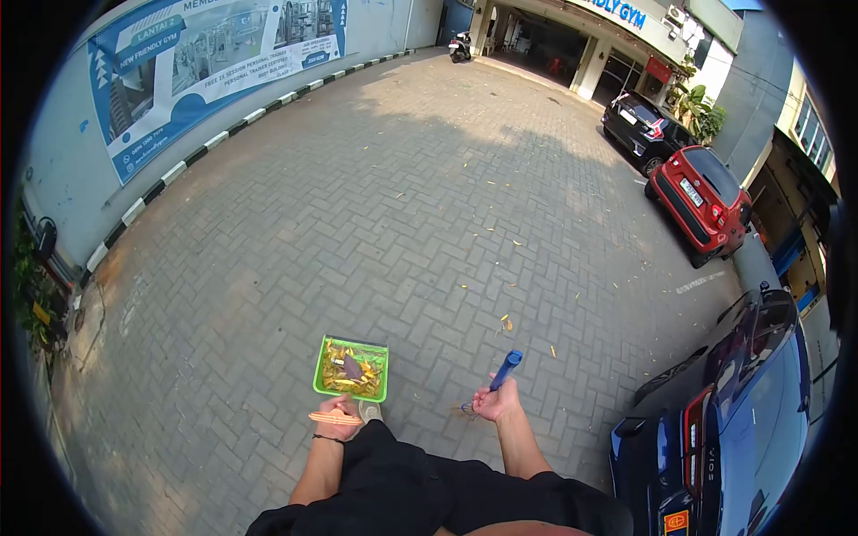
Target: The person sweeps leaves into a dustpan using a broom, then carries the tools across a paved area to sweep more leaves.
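My left hand (340, 414) is closed around an orange-and-white striped handle (334, 419), at the near edge of a green dustpan (387, 375). How the handle joins the pan is hidden. Yellow and brown leaves (340, 380) lie in the pan, with a dark purplish piece (354, 367) among them. In my right hand (497, 400) is a blue handle (506, 369), gripped in a fist with its end pointing up and forward. Thin bristle-like strands (463, 408) show near the ground left of that fist, apparently a broom's end, mostly hidden.
Grey paving (357, 241) carries scattered yellow leaves (507, 323) ahead of me. A dark blue car (742, 402) is close on the right, with a red car (702, 196) and a black car (639, 125) beyond. A black-and-white kerb (214, 140) runs along the left wall.
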Motion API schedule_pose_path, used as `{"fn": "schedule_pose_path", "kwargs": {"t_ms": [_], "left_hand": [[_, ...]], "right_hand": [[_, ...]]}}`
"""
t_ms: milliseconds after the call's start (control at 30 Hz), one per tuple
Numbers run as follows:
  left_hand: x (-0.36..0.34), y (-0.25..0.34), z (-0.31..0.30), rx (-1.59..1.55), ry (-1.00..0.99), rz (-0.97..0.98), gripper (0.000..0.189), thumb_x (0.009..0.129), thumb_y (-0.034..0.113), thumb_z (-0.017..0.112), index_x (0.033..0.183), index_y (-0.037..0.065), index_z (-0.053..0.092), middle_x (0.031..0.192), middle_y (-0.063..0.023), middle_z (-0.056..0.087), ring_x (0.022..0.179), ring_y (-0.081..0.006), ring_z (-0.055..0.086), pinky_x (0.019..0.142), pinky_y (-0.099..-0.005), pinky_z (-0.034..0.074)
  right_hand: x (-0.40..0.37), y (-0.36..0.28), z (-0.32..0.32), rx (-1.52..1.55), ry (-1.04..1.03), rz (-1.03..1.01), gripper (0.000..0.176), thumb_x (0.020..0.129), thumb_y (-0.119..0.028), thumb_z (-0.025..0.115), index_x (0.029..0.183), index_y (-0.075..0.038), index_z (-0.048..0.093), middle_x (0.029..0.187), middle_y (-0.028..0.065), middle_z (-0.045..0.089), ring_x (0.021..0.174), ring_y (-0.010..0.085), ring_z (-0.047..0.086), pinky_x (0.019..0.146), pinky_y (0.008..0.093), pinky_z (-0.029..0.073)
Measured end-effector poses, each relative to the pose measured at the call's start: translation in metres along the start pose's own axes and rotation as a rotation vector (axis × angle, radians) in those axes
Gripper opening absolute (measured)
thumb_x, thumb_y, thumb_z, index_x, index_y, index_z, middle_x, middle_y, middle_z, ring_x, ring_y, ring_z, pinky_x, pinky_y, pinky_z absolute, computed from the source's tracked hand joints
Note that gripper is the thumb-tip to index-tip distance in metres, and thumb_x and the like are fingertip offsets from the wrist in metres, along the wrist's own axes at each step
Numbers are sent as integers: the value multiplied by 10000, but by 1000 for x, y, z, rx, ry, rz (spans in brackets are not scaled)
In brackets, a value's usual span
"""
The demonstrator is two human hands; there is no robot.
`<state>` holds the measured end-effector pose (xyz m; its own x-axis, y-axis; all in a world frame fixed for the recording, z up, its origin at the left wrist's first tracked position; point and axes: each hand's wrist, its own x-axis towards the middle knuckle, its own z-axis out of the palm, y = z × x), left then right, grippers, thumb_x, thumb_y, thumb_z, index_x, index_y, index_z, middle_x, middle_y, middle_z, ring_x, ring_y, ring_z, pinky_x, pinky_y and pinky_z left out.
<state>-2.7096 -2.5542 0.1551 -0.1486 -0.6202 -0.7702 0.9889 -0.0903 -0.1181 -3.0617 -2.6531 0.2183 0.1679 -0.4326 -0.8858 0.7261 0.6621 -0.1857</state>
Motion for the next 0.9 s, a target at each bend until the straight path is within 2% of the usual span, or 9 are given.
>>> {"fn": "schedule_pose_path", "kwargs": {"t_ms": [33,100,267,300,433,533,567,667,900], "left_hand": [[24,10,21,23,-15,-6,104,872,95,457,828,29,390,495,26,396,409,-68,456,377,-163,399],[75,28,64,20,6,12,86,861,77,459,836,38,387,489,28,390,412,-66,456,377,-164,397],[204,98,177,63,-101,29,135,807,5,475,732,88,400,482,17,411,426,-83,472,414,-200,424],[196,96,230,68,-10,77,188,783,-14,490,671,98,391,484,9,424,423,-98,472,431,-221,435],[283,141,334,7,22,49,161,757,-52,497,696,77,423,518,2,446,425,-103,471,431,-227,433],[349,161,415,51,-36,113,116,757,-74,495,753,40,469,575,5,473,429,-94,468,425,-210,426],[331,147,473,98,-9,196,91,761,-74,498,770,14,480,584,9,464,423,-77,443,410,-183,405],[427,194,522,128,-58,83,83,764,-73,496,760,9,485,564,13,444,408,-66,429,393,-164,393],[563,237,707,29,-124,42,231,814,-29,460,663,97,339,477,19,387,349,-78,426,348,-171,381]], "right_hand": [[19,-21,21,68,-9,-46,175,776,-313,469,771,-149,408,540,-1,348,525,158,355,543,307,301],[54,-57,58,248,-142,-89,238,733,-280,494,633,-113,358,442,-14,192,444,140,239,487,286,239],[135,-132,113,357,-443,-160,270,662,-243,527,541,-113,323,442,-2,226,438,138,246,475,283,242],[145,-151,129,333,-483,-154,261,650,-239,532,538,-109,335,447,1,256,444,137,258,480,284,249],[148,-204,231,341,-429,-180,208,659,-238,538,593,-76,426,575,19,450,527,140,374,537,280,303],[193,-243,293,296,-349,-132,192,654,-224,543,604,-75,432,583,15,463,540,141,409,557,283,330],[220,-257,311,281,-334,-104,186,652,-211,546,593,-85,423,571,12,462,543,142,425,569,288,346],[309,-299,366,197,-396,-52,181,654,-195,537,579,-96,405,552,18,456,531,144,424,563,292,350],[428,-413,604,22,-99,86,277,787,-211,455,562,-101,335,513,20,339,493,159,336,517,299,318]]}}
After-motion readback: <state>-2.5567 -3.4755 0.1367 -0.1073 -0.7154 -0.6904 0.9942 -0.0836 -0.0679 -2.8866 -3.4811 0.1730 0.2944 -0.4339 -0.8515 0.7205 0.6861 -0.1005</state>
